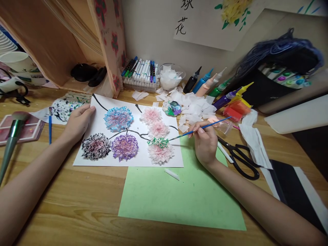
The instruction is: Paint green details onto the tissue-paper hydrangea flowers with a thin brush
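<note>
At frame centre we see the right hand pinching a thin blue paintbrush, its tip on the green-edged paper flower, while the left hand rests flat, open, on the white sheet.

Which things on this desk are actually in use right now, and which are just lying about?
In use:
right hand holding the blue paintbrush
left hand pressing on the white sheet
green-edged paper flower under the brush tip
paint palette

Lying about:
scissors
marker box
paint bottles
green paper
tissue scraps
</note>
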